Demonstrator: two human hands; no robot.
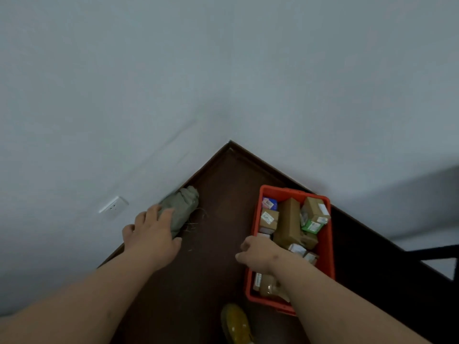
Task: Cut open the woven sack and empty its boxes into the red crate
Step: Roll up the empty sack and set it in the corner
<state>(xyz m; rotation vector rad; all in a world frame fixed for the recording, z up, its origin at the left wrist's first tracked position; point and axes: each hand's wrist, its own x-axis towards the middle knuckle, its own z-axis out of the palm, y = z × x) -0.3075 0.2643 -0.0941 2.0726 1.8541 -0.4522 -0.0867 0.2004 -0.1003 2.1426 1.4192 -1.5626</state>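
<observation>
The crumpled grey-green woven sack lies on the dark brown floor against the left wall, near the corner, with loose fibres beside it. My left hand grips its near end, fingers over the top and thumb at the side. The red crate stands to the right and holds several cardboard and coloured boxes. At the crate's left rim my right hand has its fingers curled over the edge, and my forearm crosses the crate's near part.
White walls meet in a corner just beyond the sack and crate. A wall socket sits low on the left wall. A yellow shoe shows at the bottom. A black frame stands right of the crate.
</observation>
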